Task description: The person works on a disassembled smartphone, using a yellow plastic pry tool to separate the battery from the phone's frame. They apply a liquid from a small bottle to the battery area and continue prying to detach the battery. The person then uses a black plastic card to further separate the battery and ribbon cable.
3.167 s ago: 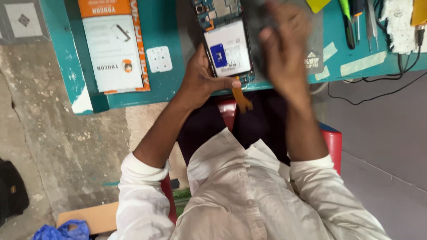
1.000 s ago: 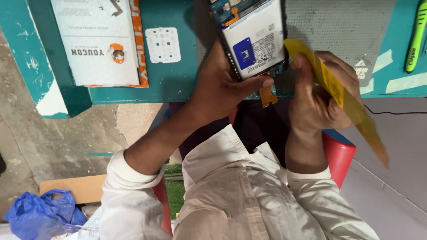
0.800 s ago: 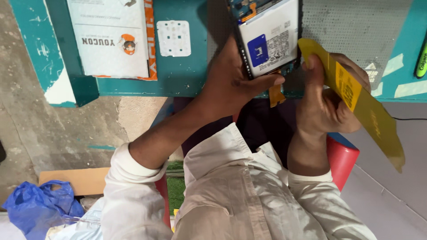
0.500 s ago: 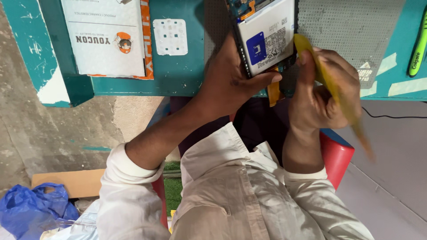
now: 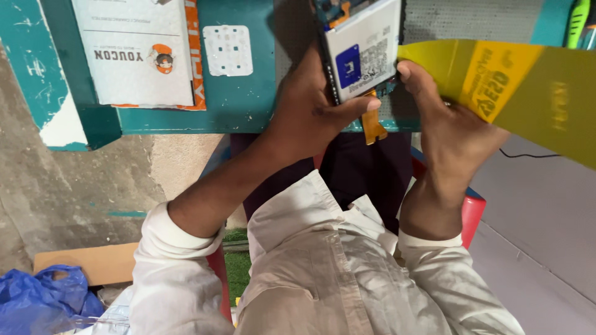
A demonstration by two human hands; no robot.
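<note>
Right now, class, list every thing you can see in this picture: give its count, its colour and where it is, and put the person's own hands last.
opened phone: one, white battery with a blue label, at the table edge, top centre
flex ribbon: one, orange, hanging from the phone's lower edge
plastic sheet: one, yellow, stretching right from the phone
table: one, teal, across the top
box: one, white and orange, on the table at left
small square part: one, white, on the table beside the box
tool handle: one, green, top right corner
bag: one, blue, bottom left on the floor
cardboard: one, brown, by the bag
seat: one, red, under the person
left hand: holds the phone
right hand: grips the plastic sheet
</note>
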